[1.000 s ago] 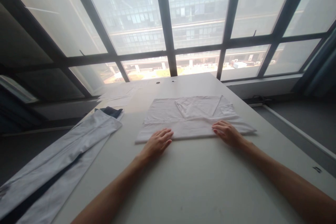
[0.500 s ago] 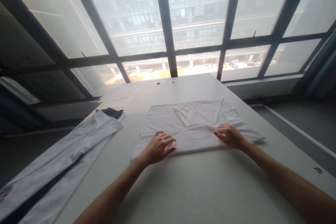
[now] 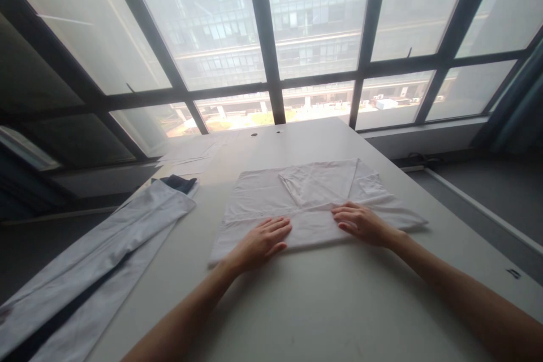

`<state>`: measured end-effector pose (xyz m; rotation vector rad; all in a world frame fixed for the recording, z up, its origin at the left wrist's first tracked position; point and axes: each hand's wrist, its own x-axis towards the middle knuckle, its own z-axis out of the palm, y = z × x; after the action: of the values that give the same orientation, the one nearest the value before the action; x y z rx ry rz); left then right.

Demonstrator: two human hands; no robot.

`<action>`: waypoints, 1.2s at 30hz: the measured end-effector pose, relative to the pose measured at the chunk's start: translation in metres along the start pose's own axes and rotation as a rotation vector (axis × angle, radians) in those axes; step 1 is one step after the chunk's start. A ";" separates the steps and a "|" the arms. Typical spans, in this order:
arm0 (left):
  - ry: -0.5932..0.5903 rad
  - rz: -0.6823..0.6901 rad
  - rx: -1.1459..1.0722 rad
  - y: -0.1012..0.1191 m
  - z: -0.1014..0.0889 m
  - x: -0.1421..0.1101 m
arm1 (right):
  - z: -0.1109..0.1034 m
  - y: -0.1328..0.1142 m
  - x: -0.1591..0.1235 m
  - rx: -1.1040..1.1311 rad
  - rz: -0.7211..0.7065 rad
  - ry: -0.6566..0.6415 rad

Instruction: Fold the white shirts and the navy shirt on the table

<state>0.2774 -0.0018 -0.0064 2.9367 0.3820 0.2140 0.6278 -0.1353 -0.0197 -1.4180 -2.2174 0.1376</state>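
Note:
A white folded garment (image 3: pixel 314 220) lies flat on the white table, its near strip folded over and a triangular flap showing on top. It looks like a shirt, though the folds hide its full shape. My left hand (image 3: pixel 263 242) rests palm down on its near left part, fingers stretched out. Flat on the near right part lies my right hand (image 3: pixel 360 223), fingers extended and pointing left. Neither hand grips the cloth.
White garments with a dark strip (image 3: pixel 106 254) lie along the left of the table (image 3: pixel 322 305). White sheets (image 3: pixel 186 153) sit at the far left corner. Large windows (image 3: pixel 314 22) stand behind the table; a dark curtain (image 3: pixel 513 107) hangs at right.
My curled fingers have straightened and flattened onto the cloth. The right hand has shifted slightly left, and the left hand slightly right. The garment stays in place.

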 end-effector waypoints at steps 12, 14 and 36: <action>-0.062 0.000 -0.003 0.030 -0.025 0.003 | -0.008 -0.017 0.002 0.034 -0.020 -0.071; -0.030 -0.016 0.029 0.029 -0.014 0.004 | -0.004 -0.016 0.002 0.008 -0.048 -0.041; -0.085 0.039 -0.048 0.008 0.021 0.003 | 0.019 0.013 -0.005 -0.068 0.057 -0.063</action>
<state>0.2855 -0.0120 -0.0247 2.8959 0.3032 0.1018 0.6314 -0.1304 -0.0427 -1.5335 -2.2526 0.1296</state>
